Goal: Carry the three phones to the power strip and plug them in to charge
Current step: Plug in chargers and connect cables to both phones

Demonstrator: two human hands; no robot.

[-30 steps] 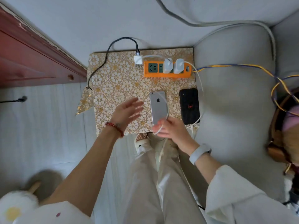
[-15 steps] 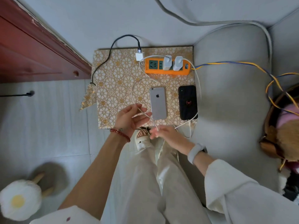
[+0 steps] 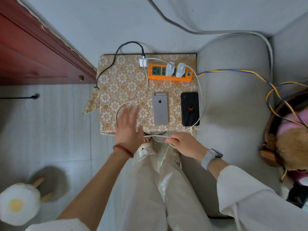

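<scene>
Worktop [image 3: 120,80]: gold-flowered cloth, sofa along its right edge.
Power strip [image 3: 170,74]: orange, at the far edge, two white chargers [image 3: 170,69] plugged in.
Silver phone [image 3: 160,108]: face down, mid worktop.
Black phone [image 3: 190,108]: face down, by the right edge.
My left hand [image 3: 129,126]: fingers spread flat over the near edge, blurred.
My right hand [image 3: 184,143]: pinches a white cable [image 3: 155,136] just off the near edge.

Fried-egg slipper [image 3: 18,203] lies beside grey sofa [image 3: 233,100].
</scene>
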